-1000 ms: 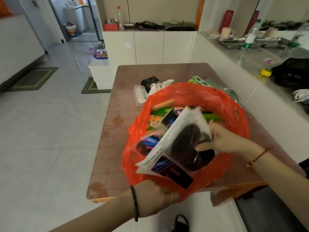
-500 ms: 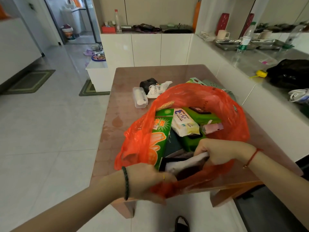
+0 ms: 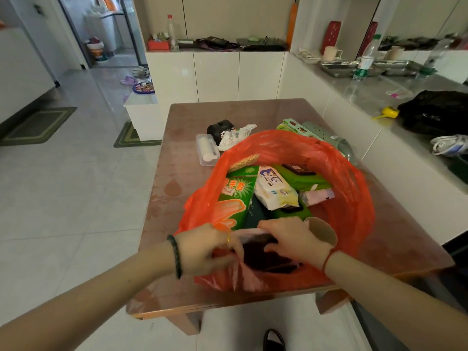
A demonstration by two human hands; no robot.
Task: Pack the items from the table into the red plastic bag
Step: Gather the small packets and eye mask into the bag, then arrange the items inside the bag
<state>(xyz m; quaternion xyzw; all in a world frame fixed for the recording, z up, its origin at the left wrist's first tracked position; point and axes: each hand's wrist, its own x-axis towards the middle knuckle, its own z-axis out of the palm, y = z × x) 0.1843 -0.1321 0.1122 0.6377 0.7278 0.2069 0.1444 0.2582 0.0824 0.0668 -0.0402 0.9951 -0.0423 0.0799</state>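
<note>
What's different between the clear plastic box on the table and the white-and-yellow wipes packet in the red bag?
The clear plastic box is see-through, with something white inside; the white-and-yellow wipes packet is opaque and printed. The box lies on the brown table, outside the red plastic bag; the packet lies inside it, on green packs. Both are oblong.

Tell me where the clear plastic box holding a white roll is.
In the head view the clear plastic box lies on the brown table, just left of the red plastic bag's far rim, beside a black bundle.
</note>
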